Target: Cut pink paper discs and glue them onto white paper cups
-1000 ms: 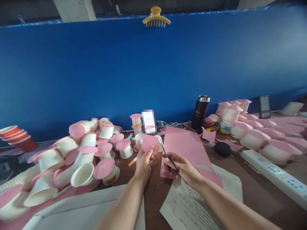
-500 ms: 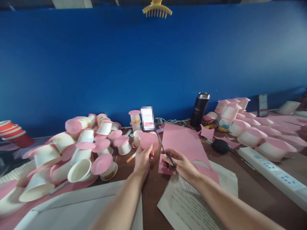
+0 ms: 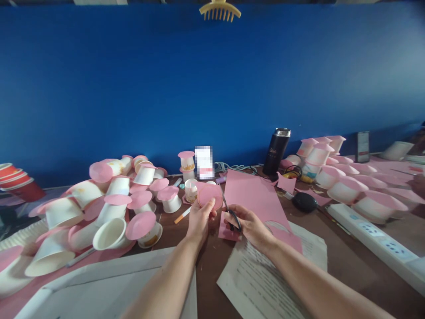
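My left hand (image 3: 202, 219) is closed on a round piece of pink paper (image 3: 209, 195), the thumb lying across its lower part. My right hand (image 3: 249, 226) grips a pair of scissors (image 3: 234, 217) with dark handles. Their blades point up and lean left, close by the right edge of the pink disc; whether they touch it I cannot tell. Below the scissors lies a pink paper scrap (image 3: 227, 230). Behind my right hand is a large pink sheet (image 3: 252, 190), and under my right forearm a printed page (image 3: 265, 279).
Paper cups with pink discs (image 3: 142, 225) crowd the left, and more such cups (image 3: 348, 189) stand at the right. A black flask (image 3: 277, 151), a computer mouse (image 3: 304, 202) and a power strip (image 3: 378, 239) are right of my hands. Red cups (image 3: 21, 184) sit far left.
The pink disc and my left hand have shifted slightly right, nearer the scissors. My right hand keeps its hold on the scissors. The whole view has moved a little.
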{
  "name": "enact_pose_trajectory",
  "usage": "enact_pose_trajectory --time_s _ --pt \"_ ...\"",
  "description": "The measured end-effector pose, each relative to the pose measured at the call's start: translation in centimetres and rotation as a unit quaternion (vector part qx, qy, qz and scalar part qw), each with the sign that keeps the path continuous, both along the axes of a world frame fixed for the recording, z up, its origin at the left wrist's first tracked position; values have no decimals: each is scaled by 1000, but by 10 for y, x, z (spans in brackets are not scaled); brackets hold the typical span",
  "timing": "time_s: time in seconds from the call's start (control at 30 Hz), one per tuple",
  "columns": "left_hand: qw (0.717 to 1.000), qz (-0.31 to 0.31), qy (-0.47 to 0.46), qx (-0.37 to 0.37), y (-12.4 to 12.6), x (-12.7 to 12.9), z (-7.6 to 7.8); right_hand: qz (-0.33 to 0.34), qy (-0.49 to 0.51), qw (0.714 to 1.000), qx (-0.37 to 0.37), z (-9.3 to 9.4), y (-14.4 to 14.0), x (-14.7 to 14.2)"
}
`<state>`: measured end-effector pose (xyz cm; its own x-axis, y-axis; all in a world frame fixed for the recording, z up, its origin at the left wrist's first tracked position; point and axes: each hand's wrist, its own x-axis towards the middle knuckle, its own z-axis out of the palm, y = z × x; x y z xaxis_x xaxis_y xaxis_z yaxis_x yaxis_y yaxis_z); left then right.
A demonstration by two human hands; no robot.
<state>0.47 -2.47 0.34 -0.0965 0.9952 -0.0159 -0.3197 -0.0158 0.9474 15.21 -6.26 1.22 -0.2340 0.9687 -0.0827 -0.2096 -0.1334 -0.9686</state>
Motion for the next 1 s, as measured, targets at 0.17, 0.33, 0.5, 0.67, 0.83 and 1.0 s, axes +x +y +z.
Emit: enact_pose_trajectory --time_s 0.17,0.33,0.5,0.67,0.83,1.0 --pt "1000 -7 5 2 -1 1 0 -13 -13 1000 -1 0 1 0" --pt "1000 -12 -1 -3 -2 1 -1 -14 -2 1000 -5 1 0 -1" --pt "1000 -6 2 -9 -2 2 -1 -24 2 1000 -13 5 -2 -2" --pt "1000 -9 2 -19 -2 2 1 -27 1 1000 -9 7 -3 -2" --pt "1000 -17 3 -16 -3 2 2 -27 -5 1000 -4 6 -2 -1" --pt "1000 -23 -1 -21 -3 2 2 -26 8 1000 -5 8 -3 -2"
